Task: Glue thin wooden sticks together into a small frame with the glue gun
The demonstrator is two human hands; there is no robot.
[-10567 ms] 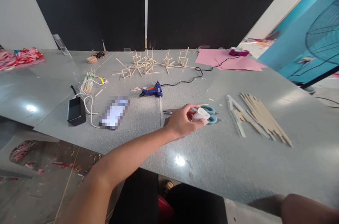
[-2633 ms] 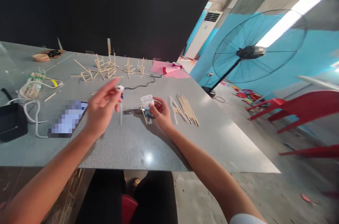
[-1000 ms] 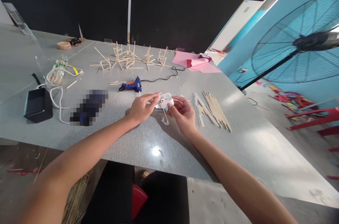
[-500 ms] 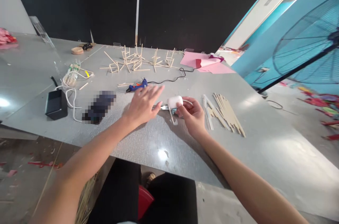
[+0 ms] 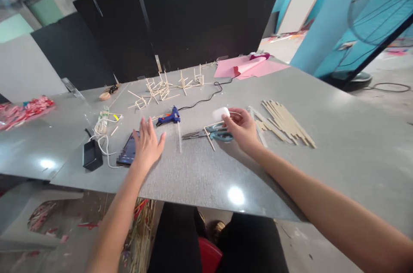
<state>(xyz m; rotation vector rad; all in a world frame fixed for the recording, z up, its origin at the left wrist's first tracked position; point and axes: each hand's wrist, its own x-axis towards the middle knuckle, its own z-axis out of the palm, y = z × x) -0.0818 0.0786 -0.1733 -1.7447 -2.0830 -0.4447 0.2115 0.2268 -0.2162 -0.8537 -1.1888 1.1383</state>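
Note:
My right hand [image 5: 241, 128] pinches a small white rounded case [image 5: 220, 113], which looks like an earbud case, above the table. Below it lie scissors [image 5: 219, 132] with blue-grey handles, blades pointing left. Thin wooden sticks joined at a corner [image 5: 209, 138] rest across the scissors. My left hand [image 5: 148, 144] is empty, fingers spread, over the right part of a dark phone [image 5: 129, 150]; whether it touches the phone I cannot tell. Between the hands, a blue glue gun [image 5: 169, 116] lies beside a clear glue stick [image 5: 180, 137].
Small stick frames [image 5: 158, 90] stand at the back. Flat wooden strips [image 5: 287, 122] lie to the right, pink sheets [image 5: 251, 68] behind them. A black power adapter [image 5: 92, 154] with a white cable sits at left. The glue gun's black cord [image 5: 206, 100] runs backwards.
My left hand has moved left, from near the scissors to the phone. My right hand keeps the white case and has lifted slightly off the scissors. The view has tilted and turned left.

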